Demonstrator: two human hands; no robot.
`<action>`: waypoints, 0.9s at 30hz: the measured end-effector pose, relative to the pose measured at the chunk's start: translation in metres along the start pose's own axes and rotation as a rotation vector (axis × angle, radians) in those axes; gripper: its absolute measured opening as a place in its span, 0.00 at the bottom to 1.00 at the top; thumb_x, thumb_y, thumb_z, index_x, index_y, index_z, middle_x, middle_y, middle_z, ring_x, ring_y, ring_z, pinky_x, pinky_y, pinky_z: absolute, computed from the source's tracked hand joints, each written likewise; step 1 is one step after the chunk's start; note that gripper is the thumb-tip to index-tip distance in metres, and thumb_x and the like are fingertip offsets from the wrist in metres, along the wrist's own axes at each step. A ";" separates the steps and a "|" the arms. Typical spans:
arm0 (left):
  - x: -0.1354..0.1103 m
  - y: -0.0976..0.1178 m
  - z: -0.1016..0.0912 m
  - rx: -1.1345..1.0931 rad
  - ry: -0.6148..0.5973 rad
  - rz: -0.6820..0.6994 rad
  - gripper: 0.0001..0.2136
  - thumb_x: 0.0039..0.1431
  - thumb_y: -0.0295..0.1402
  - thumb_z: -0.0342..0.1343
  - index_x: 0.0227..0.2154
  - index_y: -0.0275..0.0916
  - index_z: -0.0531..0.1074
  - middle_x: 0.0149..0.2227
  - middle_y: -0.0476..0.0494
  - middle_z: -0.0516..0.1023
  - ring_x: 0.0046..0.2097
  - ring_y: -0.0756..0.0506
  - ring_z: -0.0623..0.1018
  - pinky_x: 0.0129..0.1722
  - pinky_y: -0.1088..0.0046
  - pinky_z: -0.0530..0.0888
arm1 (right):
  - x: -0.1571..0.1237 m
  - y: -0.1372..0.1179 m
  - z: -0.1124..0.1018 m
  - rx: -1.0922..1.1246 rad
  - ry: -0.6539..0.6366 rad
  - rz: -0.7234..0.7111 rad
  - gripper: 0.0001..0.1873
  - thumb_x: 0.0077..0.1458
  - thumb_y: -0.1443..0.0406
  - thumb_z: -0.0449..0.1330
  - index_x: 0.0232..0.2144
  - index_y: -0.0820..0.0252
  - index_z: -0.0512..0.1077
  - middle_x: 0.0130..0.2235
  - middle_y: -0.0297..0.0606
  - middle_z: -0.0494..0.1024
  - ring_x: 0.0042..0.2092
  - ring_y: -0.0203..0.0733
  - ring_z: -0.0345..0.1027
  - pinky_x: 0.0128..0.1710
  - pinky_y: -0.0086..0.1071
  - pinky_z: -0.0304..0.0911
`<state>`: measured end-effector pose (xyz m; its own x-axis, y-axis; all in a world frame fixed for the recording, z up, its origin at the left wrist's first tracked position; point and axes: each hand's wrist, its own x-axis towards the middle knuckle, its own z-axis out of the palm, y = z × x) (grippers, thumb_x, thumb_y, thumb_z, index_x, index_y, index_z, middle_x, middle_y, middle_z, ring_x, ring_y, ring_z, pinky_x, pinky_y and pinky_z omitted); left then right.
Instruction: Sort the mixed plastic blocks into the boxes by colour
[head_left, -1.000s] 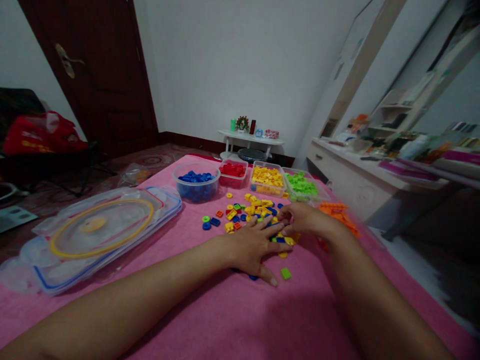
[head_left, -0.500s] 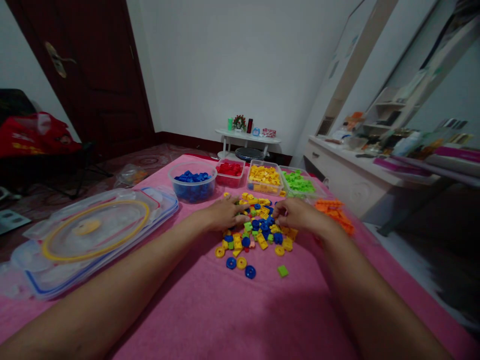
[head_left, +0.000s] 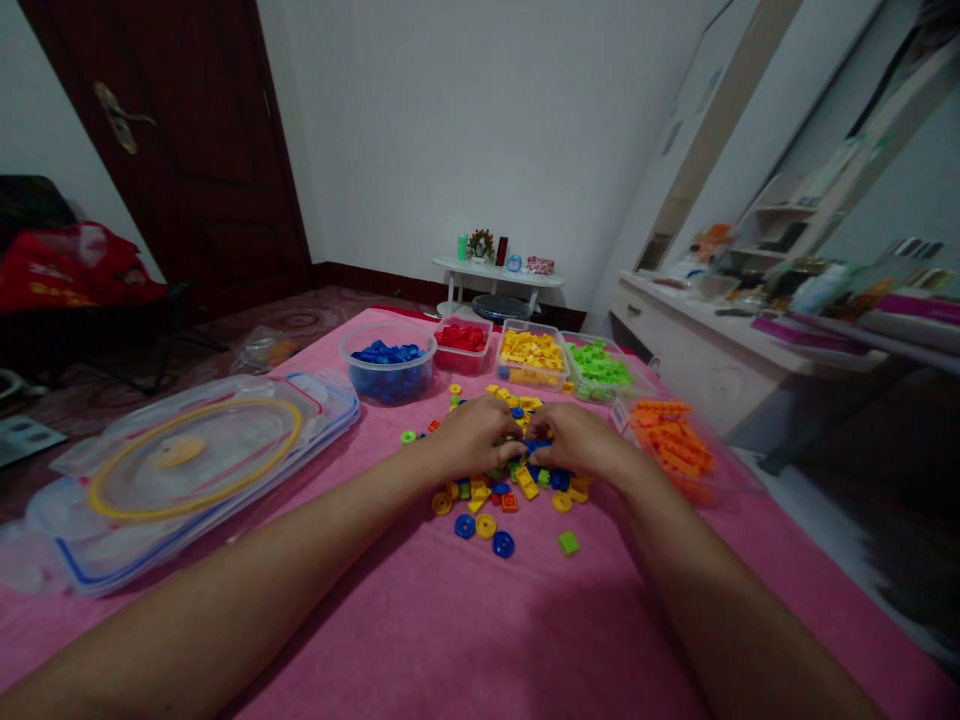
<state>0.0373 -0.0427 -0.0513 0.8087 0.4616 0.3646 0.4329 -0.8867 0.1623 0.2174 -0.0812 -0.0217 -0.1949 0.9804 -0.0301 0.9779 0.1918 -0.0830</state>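
A mixed pile of toy building blocks (head_left: 527,484), mostly yellow and blue with some green and orange, lies on a pink cloth (head_left: 450,620). My left hand (head_left: 480,437) reaches over the pile's left side, its fingers curled down and its thumb pointing inward. Close by on the right, my right hand (head_left: 571,437) bends its fingers over blue pieces. What either hand grips is hidden among the blocks. Blue wheel (head_left: 503,544), yellow wheel (head_left: 486,526) and green block (head_left: 569,543) lie loose in front.
Behind the pile stand a round tub of blue blocks (head_left: 387,372) and boxes of red (head_left: 463,345), yellow (head_left: 534,356) and green blocks (head_left: 598,367). A box of orange blocks (head_left: 671,440) is at right. Stacked clear lids (head_left: 202,470) lie at left.
My left hand has moved right, and its fingers have curled. My right hand has shifted slightly left, so they are closer together. Small pieces at the pile's left and an orange block in front now show.
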 end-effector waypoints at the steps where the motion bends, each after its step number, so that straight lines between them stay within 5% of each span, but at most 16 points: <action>1: 0.000 0.004 0.003 0.026 -0.020 0.001 0.11 0.55 0.35 0.54 0.37 0.38 0.77 0.36 0.41 0.77 0.39 0.44 0.74 0.39 0.69 0.69 | 0.001 0.004 -0.001 0.013 0.025 0.017 0.11 0.41 0.65 0.64 0.33 0.56 0.75 0.34 0.34 0.78 0.34 0.38 0.68 0.30 0.27 0.56; 7: -0.001 0.003 0.014 0.090 -0.039 -0.064 0.13 0.51 0.30 0.56 0.40 0.39 0.76 0.39 0.41 0.77 0.43 0.41 0.74 0.41 0.66 0.69 | 0.005 0.018 -0.003 0.014 0.057 0.075 0.11 0.40 0.64 0.65 0.31 0.57 0.74 0.32 0.33 0.77 0.32 0.36 0.67 0.28 0.27 0.53; 16: -0.001 0.004 0.003 -0.060 0.083 -0.163 0.10 0.51 0.30 0.54 0.34 0.37 0.78 0.35 0.40 0.79 0.38 0.43 0.76 0.38 0.68 0.69 | 0.002 0.002 0.003 -0.105 0.077 0.122 0.12 0.42 0.67 0.60 0.34 0.55 0.73 0.36 0.37 0.78 0.36 0.41 0.69 0.27 0.29 0.51; 20: 0.002 -0.003 -0.001 -0.341 0.190 -0.350 0.09 0.52 0.31 0.52 0.30 0.35 0.77 0.28 0.43 0.78 0.30 0.47 0.74 0.29 0.74 0.67 | -0.004 -0.006 -0.003 -0.157 0.057 0.139 0.12 0.44 0.68 0.58 0.35 0.55 0.73 0.38 0.39 0.78 0.38 0.43 0.70 0.27 0.29 0.51; 27: 0.007 -0.011 -0.007 -1.179 0.220 -0.733 0.06 0.50 0.31 0.57 0.29 0.34 0.73 0.24 0.47 0.74 0.23 0.53 0.71 0.20 0.80 0.66 | -0.007 -0.020 -0.003 -0.222 0.034 0.104 0.16 0.44 0.70 0.56 0.37 0.54 0.74 0.40 0.41 0.78 0.42 0.47 0.71 0.31 0.31 0.55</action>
<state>0.0357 -0.0300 -0.0440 0.4227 0.9061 -0.0205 0.0508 -0.0011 0.9987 0.1990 -0.0919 -0.0172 -0.0934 0.9956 0.0072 0.9860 0.0914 0.1397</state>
